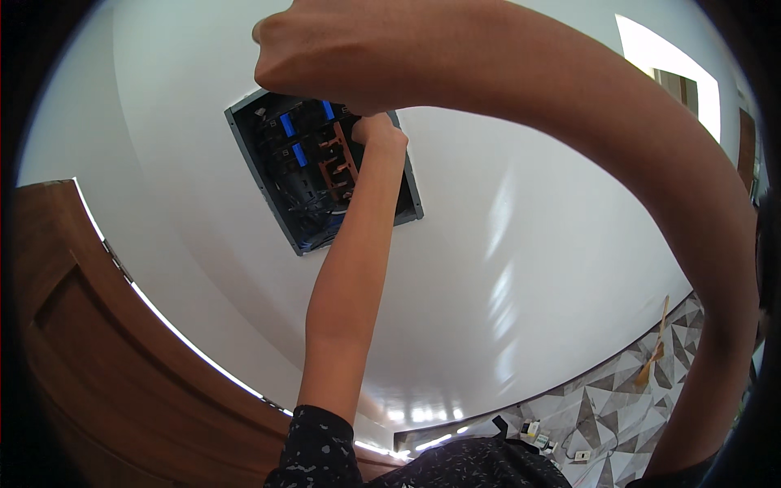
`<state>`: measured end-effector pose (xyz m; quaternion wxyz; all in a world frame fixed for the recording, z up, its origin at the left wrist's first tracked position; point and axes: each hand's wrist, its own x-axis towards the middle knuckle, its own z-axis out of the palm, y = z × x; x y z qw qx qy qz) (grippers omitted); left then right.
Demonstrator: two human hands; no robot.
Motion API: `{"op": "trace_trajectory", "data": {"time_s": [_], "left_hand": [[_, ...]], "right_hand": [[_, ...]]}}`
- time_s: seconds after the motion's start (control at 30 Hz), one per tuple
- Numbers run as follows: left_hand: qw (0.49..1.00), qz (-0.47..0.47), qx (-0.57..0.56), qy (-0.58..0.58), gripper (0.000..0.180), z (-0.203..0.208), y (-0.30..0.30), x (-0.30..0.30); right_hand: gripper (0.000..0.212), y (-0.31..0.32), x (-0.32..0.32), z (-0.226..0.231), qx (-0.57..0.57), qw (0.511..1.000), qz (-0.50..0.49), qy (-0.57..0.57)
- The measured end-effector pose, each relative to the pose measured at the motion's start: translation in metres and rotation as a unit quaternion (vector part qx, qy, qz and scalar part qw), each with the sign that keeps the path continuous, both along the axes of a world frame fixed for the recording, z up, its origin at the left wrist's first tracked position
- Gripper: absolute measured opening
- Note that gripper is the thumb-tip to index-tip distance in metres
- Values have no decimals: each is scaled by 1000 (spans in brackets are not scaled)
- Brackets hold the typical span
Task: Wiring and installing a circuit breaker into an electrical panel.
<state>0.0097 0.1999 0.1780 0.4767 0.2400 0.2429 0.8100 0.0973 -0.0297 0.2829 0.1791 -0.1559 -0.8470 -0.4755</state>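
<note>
An electrical panel box (270,199) with a grey frame is set into the white wall. Inside it are black breakers with blue switches (300,154), copper busbars (345,153) and dark wires (307,210) bunched at the bottom. My left hand (379,132) reaches up to the right side of the box beside the busbars, its fingers curled; what they hold is hidden. My right hand (286,49) is closed above the box's upper edge, partly beyond the top of the picture. Its grip faces away, so anything in it is hidden. The right forearm crosses over the box's top right corner.
A brown wooden door (57,293) stands at the left. On the patterned tile floor (606,398) at the lower right lie a broom (652,362), a white socket box (582,456) with a cord, and small items. A bright window (651,49) is at the upper right.
</note>
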Motion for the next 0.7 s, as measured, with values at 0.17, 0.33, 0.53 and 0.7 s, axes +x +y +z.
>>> {"op": "trace_trajectory", "data": {"time_s": [0.17,0.33,0.53,0.7], "left_hand": [[1000,14,-1,14,79,0,7,0],[999,24,-33,-3,73,2,-8,11],[999,-31,39,8,78,-2,26,-11],[999,15,26,-16,75,-1,13,0]], "right_hand": [[17,-1,5,-3,-16,999,-12,26],[17,-5,13,-8,-16,997,-25,67],[14,-24,-34,-28,125,907,-378,138],[14,1,10,0,-54,995,-7,82]]}}
